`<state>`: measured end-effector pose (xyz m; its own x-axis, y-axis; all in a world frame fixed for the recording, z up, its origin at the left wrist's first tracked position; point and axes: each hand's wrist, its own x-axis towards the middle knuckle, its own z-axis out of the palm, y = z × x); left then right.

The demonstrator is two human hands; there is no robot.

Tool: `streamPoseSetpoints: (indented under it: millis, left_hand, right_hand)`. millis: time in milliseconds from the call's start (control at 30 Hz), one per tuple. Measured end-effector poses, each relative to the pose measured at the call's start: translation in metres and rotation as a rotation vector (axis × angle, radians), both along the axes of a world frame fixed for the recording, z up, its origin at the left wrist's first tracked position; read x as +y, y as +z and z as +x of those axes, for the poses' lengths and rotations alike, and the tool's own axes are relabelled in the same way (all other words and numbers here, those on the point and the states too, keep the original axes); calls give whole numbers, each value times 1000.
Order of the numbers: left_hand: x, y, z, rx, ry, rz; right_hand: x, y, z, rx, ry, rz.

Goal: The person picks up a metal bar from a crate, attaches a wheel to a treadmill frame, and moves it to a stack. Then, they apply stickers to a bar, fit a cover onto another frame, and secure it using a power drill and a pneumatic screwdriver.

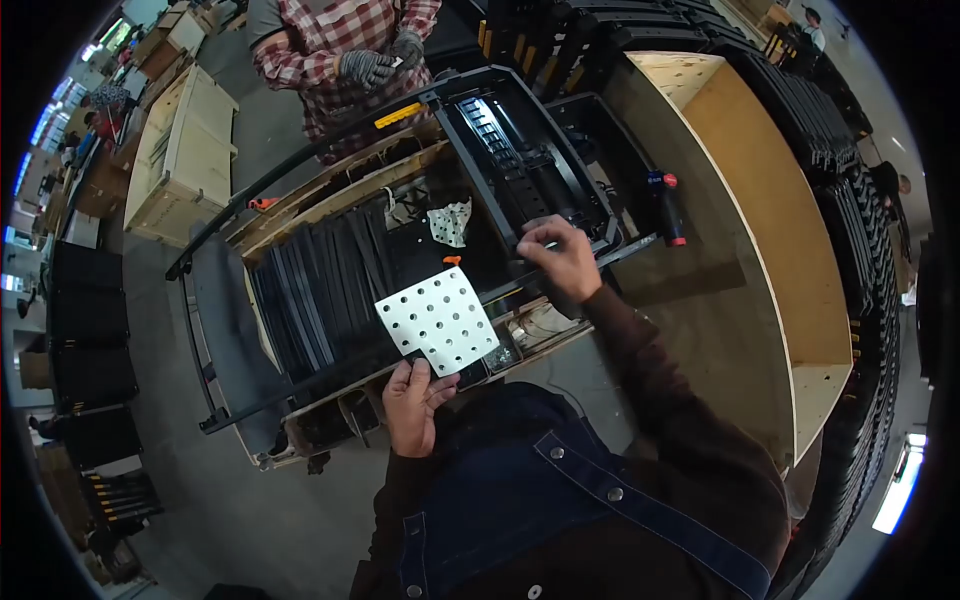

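My left hand (412, 405) pinches the lower edge of a white sheet with rows of black dots (437, 322), held tilted over the crate. The thumb lies near a notch in its lower left corner. Over the near side of a black metal frame (530, 165), my right hand (565, 260) has its thumb and fingertips pressed together. Whatever may be between them is too small to make out. Beyond the sheet lies a crumpled white dotted piece (450, 223), with a small orange part (452, 260) close by.
Dark flat strips (320, 280) fill the wooden crate (250, 320). A power screwdriver (670, 208) lies at the right, before a large plywood box (790, 260). Opposite me stands a co-worker in a checked shirt (345, 40) and grey gloves. Black frames are stacked at right.
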<state>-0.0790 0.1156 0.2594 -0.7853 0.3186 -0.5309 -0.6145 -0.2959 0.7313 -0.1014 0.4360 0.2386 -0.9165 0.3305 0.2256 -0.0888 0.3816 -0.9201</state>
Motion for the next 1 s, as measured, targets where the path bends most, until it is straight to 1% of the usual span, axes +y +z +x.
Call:
streamPoseSetpoints:
  millis: [33,67,133,200,267,433,533,767,833,867,933,967,1000]
  left_hand:
    - [0,-5,3,2,6,-4]
    - [-3,-14,8,24,-34,-10]
    - [-4,-18,18,46,-73,-18]
    - [-3,-14,27,-11,-135,-82]
    - [-1,-15,33,-13,-146,-96]
    - [-1,-26,39,-2,-151,-87]
    - [4,-22,39,29,-136,-50]
    - [1,-21,40,52,-159,-69]
    - [0,-19,39,54,-144,-72]
    - [-1,-18,39,64,-143,-76]
    - [-4,-13,38,62,-113,-93]
    - [-4,-10,37,84,-109,-80]
    - [-7,-7,38,103,-102,-73]
  right_hand:
    - [21,-9,-7,-190,33,-150]
    - [34,-18,-12,-190,39,-154]
    - [49,-33,-17,-474,201,-118]
    - [45,-30,-17,-459,205,-133]
    - [40,-29,-16,-443,206,-148]
    - [37,-37,-16,-465,171,-38]
    - [33,-33,-15,-454,157,28]
    - [36,-46,-15,-426,183,-16]
    - [33,-47,-14,-322,178,153]
    - [29,-42,-11,-324,195,153]
    - [19,-32,1,-118,162,408]
    - [14,-33,5,-23,137,728]
    - [10,-32,7,43,117,877]
